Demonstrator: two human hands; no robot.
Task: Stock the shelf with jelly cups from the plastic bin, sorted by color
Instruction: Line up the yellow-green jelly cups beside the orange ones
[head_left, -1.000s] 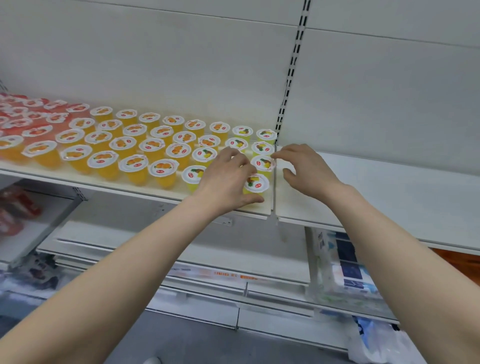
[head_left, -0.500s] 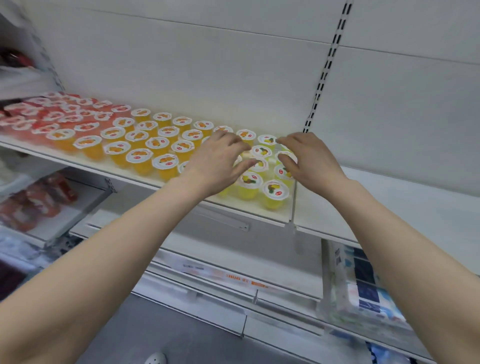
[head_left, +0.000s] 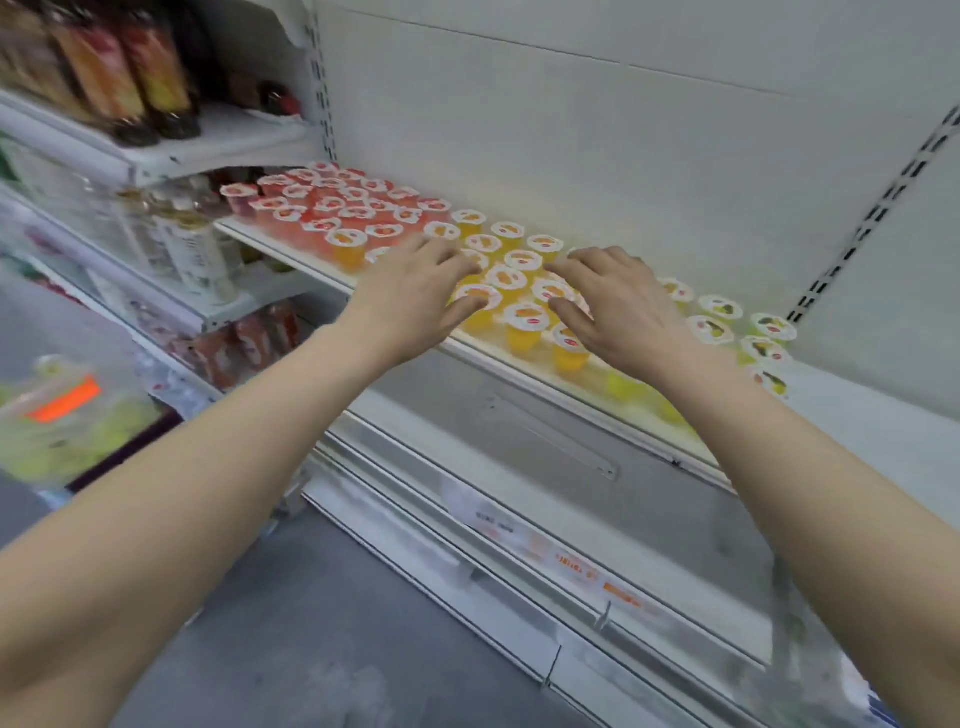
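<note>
Left hand (head_left: 415, 304) and right hand (head_left: 626, 312) both loosely spread, palms down over orange jelly cups (head_left: 525, 318) on shelf (head_left: 283, 255), gripping nothing.

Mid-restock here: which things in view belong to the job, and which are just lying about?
Job: red jelly cups, orange jelly cups, yellow-green jelly cups, shelf, left hand, right hand.
Lying about: dark bottles above, clear bottles at left, red packs below, price labels on lower rail.
</note>
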